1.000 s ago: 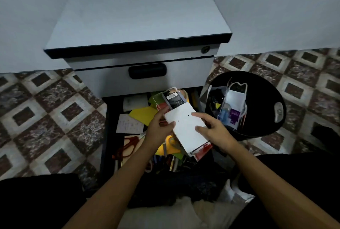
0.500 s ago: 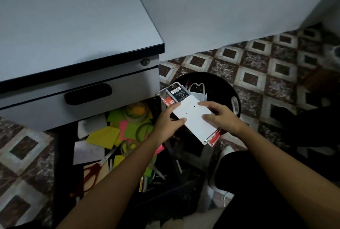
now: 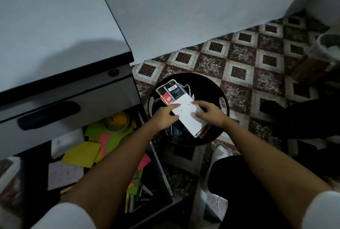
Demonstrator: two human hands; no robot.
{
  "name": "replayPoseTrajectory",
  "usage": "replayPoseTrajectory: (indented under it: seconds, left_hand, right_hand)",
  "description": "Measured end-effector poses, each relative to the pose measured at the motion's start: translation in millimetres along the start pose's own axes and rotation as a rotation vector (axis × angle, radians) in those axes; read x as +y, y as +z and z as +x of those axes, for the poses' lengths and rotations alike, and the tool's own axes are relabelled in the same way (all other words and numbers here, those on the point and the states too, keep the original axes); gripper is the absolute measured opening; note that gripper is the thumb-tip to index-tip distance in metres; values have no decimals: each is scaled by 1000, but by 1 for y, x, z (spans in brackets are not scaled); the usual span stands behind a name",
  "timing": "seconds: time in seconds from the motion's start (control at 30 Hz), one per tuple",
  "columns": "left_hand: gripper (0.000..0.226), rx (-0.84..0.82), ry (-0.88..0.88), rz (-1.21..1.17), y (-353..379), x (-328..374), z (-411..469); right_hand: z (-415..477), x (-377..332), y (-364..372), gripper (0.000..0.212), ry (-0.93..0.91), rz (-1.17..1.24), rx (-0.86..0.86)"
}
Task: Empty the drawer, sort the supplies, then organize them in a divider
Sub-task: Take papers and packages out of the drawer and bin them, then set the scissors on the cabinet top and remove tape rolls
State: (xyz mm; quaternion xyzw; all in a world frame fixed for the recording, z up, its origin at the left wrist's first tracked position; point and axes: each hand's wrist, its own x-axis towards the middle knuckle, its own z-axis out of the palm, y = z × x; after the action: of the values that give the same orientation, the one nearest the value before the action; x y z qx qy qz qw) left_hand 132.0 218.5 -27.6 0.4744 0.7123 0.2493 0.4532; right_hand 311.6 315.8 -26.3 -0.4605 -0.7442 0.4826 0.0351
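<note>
Emptying is your step: left hand (image 3: 163, 116) and right hand (image 3: 209, 113) grip the packet stack (image 3: 187, 118) above the black tub (image 3: 206, 83), so next loosen your fingers inside it.

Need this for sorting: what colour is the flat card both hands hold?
White card, two small dark dots; head view.

white card (image 3: 189, 116) atop packet (image 3: 170, 90), over bin (image 3: 211, 86)

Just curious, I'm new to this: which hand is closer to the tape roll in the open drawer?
Left. The left hand grips the white card over the black bin, just right of the tape roll; the right hand holds the card's far side, farther away.
</note>
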Motion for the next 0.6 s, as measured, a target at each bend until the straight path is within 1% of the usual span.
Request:
replayPoseTrajectory:
  seconds: [0.1,0.27,0.4,0.6]
  left_hand:
    - [48,-28,-26,75,1,-10,-1]
    - [44,153,26,106,-2,-8,-6]
    - [42,225,87,119,-13,-10,-18]
    - [40,376,133,72,-27,-12,-62]
  right_hand:
    - [1,3,4,44,4,-72,-25]
    - [-3,-6,7,45,-55,-98,12]
    - [-12,-23,12,44,-77,-11,20]
    - [-45,-70,25,43,-210,4,-3]
